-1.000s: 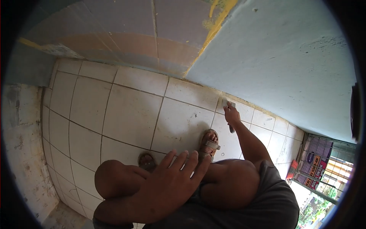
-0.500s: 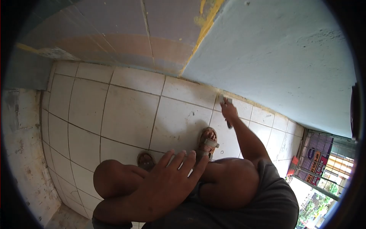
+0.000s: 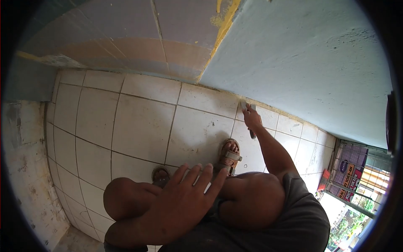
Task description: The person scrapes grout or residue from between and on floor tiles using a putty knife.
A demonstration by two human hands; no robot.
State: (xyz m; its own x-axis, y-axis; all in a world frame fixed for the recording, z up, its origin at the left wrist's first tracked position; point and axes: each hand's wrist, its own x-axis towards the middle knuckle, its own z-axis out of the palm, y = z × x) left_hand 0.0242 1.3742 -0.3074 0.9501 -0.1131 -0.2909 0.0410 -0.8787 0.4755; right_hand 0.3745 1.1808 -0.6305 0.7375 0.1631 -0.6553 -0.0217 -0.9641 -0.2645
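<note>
My right hand [image 3: 252, 119] reaches out to the foot of the pale blue wall [image 3: 302, 63], closed around a scraper [image 3: 244, 105]. The scraper's flat grey head lies at the joint between wall and floor; its dark handle shows below my fingers, and the rest is covered by them. My left hand [image 3: 184, 199] holds nothing. Its fingers are spread and it rests over my knees, palm down.
White floor tiles [image 3: 142, 122] with dark joints surround my sandalled foot [image 3: 229, 153]. A painted wall [image 3: 126, 38] with yellow paint along its corner rises ahead. At right is a metal grille [image 3: 365, 168] with printed banners; a stained wall [image 3: 25, 168] stands left.
My right hand and the scraper have shifted very slightly along the foot of the wall. My left hand stays over my knees, and the view has tilted a little.
</note>
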